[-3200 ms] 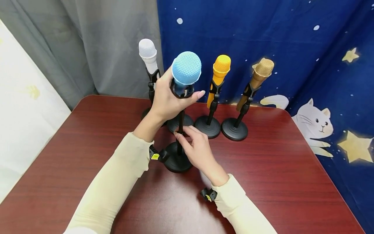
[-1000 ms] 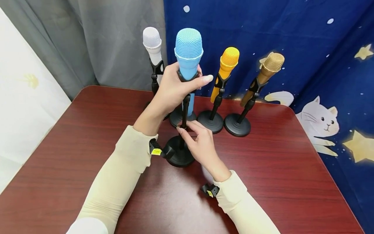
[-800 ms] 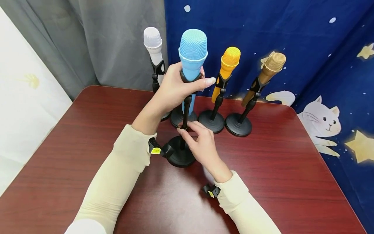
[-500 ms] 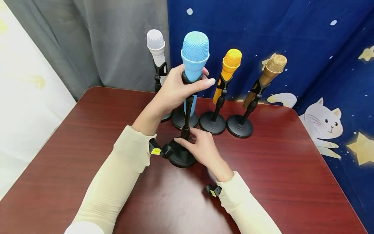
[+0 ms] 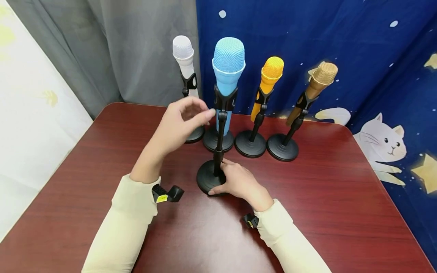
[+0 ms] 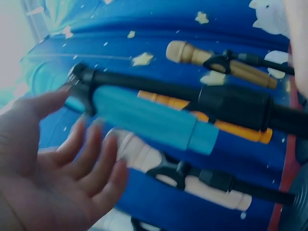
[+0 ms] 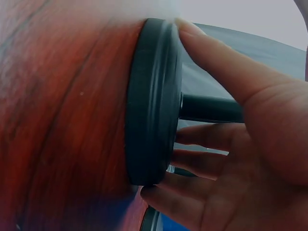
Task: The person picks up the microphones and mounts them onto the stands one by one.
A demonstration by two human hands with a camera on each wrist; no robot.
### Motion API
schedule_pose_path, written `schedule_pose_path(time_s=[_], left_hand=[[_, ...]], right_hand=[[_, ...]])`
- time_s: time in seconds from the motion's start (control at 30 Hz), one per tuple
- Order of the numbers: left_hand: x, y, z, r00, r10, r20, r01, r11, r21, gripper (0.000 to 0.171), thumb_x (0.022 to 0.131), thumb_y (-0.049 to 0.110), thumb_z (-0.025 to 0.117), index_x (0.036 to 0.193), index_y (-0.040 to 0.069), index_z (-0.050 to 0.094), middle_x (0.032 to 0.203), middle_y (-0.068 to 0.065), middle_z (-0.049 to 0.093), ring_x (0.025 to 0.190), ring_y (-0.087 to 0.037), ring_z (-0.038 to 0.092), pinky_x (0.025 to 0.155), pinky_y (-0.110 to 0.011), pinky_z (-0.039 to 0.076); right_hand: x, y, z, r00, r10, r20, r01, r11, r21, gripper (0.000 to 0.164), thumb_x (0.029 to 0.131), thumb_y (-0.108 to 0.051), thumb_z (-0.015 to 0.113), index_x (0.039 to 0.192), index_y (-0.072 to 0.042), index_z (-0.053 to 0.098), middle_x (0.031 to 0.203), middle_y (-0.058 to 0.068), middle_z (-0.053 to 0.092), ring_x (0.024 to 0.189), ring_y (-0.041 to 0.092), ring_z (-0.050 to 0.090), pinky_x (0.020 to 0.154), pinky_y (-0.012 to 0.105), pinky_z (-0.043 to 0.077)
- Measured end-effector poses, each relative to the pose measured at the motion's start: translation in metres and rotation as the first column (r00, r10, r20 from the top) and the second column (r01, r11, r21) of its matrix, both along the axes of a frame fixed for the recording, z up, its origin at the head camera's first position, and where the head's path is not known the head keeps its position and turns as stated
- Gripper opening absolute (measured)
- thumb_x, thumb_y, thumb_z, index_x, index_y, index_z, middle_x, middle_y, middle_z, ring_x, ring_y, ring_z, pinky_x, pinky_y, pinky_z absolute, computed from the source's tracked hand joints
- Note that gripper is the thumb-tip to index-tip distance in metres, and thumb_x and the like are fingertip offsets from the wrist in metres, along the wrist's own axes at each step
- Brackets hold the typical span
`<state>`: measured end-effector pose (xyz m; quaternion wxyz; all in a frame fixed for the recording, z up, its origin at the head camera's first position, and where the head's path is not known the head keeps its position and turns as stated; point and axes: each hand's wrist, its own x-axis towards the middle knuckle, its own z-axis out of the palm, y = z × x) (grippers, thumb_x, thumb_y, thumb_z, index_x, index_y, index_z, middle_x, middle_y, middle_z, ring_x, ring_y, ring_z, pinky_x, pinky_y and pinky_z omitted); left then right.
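Note:
A light-blue microphone (image 5: 228,57) sits tilted in the clip of a black desk stand (image 5: 206,177), nearest to me of the row. My right hand (image 5: 240,182) holds the stand's round base; in the right wrist view the thumb lies at one side of its rim and the fingers reach round the other side, past the pole. My left hand (image 5: 175,123) hovers left of the stand with loosely bent fingers and nothing in them. In the left wrist view it is beside the blue microphone (image 6: 144,120), palm and fingers apart from it.
Behind stand a white microphone (image 5: 183,49), a yellow microphone (image 5: 272,70) and a gold microphone (image 5: 322,76) on black stands. A pale pinkish microphone (image 6: 216,192), hidden in the head view, is behind the blue one. Curtains back the red-brown table (image 5: 324,197).
My left hand has let go of the blue microphone's clip and drawn back left and down. My right hand has slid from the pole's collar down to the base.

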<state>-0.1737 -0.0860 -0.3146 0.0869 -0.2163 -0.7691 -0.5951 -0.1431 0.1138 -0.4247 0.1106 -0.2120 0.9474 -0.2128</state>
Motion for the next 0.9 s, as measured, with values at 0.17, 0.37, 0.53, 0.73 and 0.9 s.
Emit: schedule_pose_path(time_s=[0.17, 0.37, 0.53, 0.73, 0.9], left_hand=[[0.000, -0.012, -0.015, 0.976, -0.202, 0.084, 0.214, 0.961, -0.173, 0.022, 0.093, 0.025, 0.074, 0.112, 0.015, 0.073, 0.104, -0.001, 0.076, 0.096, -0.015, 0.073, 0.091, -0.033, 0.058], [-0.007, -0.007, -0.040, 0.892, -0.404, 0.203, 0.444, 0.866, -0.229, 0.035, 0.091, 0.018, 0.076, 0.124, 0.012, 0.070, 0.120, 0.000, 0.074, 0.116, -0.014, 0.070, 0.104, -0.039, 0.054], [-0.013, -0.003, -0.047, 0.838, -0.472, 0.276, 0.531, 0.822, -0.206, 0.035, 0.093, 0.014, 0.073, 0.128, 0.008, 0.069, 0.124, -0.004, 0.073, 0.120, -0.018, 0.069, 0.104, -0.036, 0.054], [-0.022, -0.001, -0.061, 0.802, -0.527, 0.282, 0.590, 0.774, -0.230, 0.036, 0.097, 0.017, 0.069, 0.133, 0.010, 0.066, 0.130, -0.001, 0.071, 0.124, -0.015, 0.066, 0.106, -0.030, 0.052], [-0.031, 0.001, -0.074, 0.762, -0.598, 0.248, 0.643, 0.743, -0.186, 0.035, 0.099, 0.018, 0.066, 0.134, 0.012, 0.066, 0.132, 0.000, 0.070, 0.124, -0.014, 0.065, 0.105, -0.030, 0.052]], right_hand=[[0.000, 0.002, 0.001, 1.000, 0.008, -0.010, -0.008, 1.000, 0.024, 0.082, 0.068, -0.048, 0.092, 0.137, -0.018, 0.062, 0.146, -0.001, 0.058, 0.118, 0.025, 0.067, 0.096, 0.045, 0.055], [0.000, 0.003, -0.002, 1.000, 0.008, -0.019, -0.008, 1.000, 0.026, 0.080, 0.067, -0.047, 0.093, 0.134, -0.014, 0.064, 0.141, 0.001, 0.062, 0.116, 0.025, 0.067, 0.098, 0.045, 0.054], [0.001, 0.001, -0.003, 1.000, -0.004, -0.013, 0.004, 0.999, 0.032, 0.082, 0.067, -0.050, 0.092, 0.135, -0.013, 0.064, 0.144, 0.000, 0.060, 0.118, 0.026, 0.067, 0.098, 0.046, 0.054], [0.001, 0.001, -0.003, 1.000, -0.001, -0.024, 0.001, 1.000, 0.030, 0.075, 0.067, -0.050, 0.092, 0.126, -0.011, 0.066, 0.135, 0.000, 0.064, 0.111, 0.026, 0.068, 0.093, 0.044, 0.055], [-0.001, 0.000, -0.003, 0.999, -0.005, -0.034, 0.007, 0.999, 0.039, 0.068, 0.066, -0.050, 0.092, 0.117, -0.012, 0.067, 0.129, 0.000, 0.066, 0.106, 0.026, 0.069, 0.089, 0.044, 0.056]])
